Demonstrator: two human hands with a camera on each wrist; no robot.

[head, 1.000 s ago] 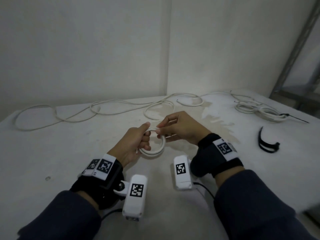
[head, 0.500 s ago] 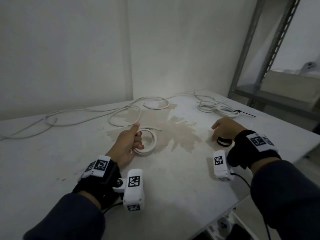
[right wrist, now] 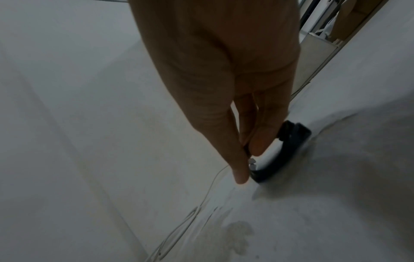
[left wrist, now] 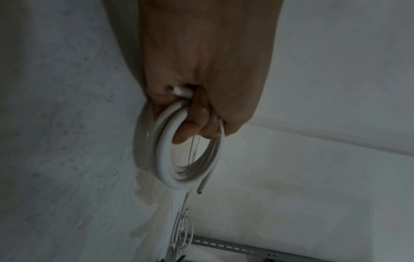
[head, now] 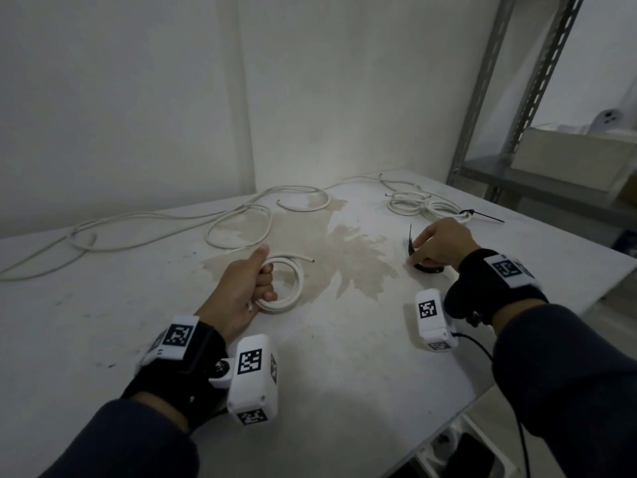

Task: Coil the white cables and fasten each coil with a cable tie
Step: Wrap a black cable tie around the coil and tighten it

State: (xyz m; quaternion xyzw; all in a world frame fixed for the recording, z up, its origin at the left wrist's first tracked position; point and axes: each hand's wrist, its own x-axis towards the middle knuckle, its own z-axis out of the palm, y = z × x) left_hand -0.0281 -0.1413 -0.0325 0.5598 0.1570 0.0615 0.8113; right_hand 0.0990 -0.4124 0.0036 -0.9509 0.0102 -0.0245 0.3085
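The small coil [head: 284, 284] of white cable lies against the worktop [head: 344, 357] at centre-left, its free end [head: 308, 259] pointing right. The left hand [head: 243, 288] has its fingers wrapped through and around the near side of the coil, thumb raised; this grip keeps the turns bundled, as the left wrist view confirms [left wrist: 179, 156].

The black cable tie [head: 418, 262] lies on the worktop to the right, well apart from the coil. The right hand [head: 439, 244] pinches one end of it between thumb and fingertips [right wrist: 240, 170], so that the tail stands up while the curved remainder rests on the surface.

Step in hand, as judged: collecting the tie for this coil. Lift the tie clear, carry it to the coil, and thread the tail through the centre beside the left fingers. Keep the left grip firm so that the turns do not spring open. Feed the tail into the head before tightening.

A coil already tied [head: 424, 205] lies at the far right. Loose cable [head: 172, 224] trails along the back of the worktop, not yet coiled.
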